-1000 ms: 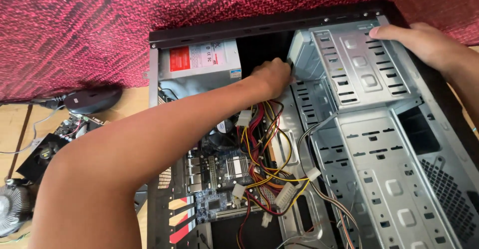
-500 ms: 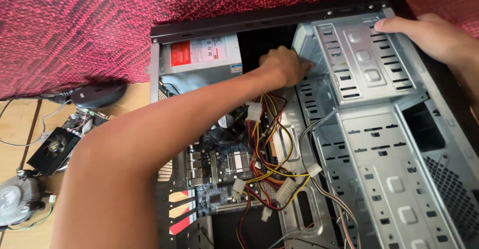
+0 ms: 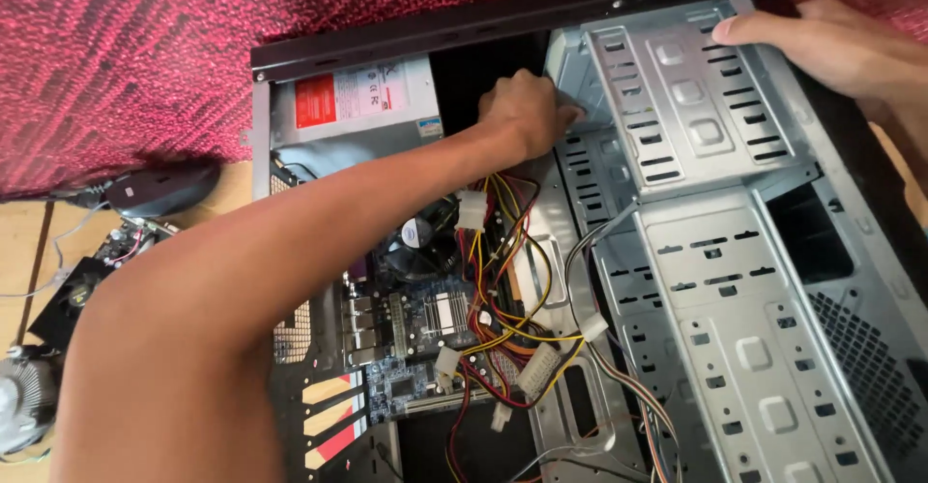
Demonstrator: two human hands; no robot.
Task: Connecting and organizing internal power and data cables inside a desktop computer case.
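**Working inside the open computer case**

The metal drive cage (image 3: 677,106) is lying under both hands. The left hand (image 3: 527,111), fingers curled, is pressing its side wall; whether it grips anything, I cannot tell. The right hand (image 3: 822,43) is resting flat, steadying the top edge. Coloured cables (image 3: 503,280) are hanging just below the left wrist, best kept untouched.

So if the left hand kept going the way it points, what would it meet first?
Probably the side wall of the metal drive cage: the left hand points right at it, its fingers seemingly already touching, though depth is unclear.

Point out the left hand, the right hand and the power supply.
left hand (image 3: 527,111), head view, back of the hand.
right hand (image 3: 822,43), head view, back of the hand.
power supply (image 3: 353,106), head view, labelled top face.
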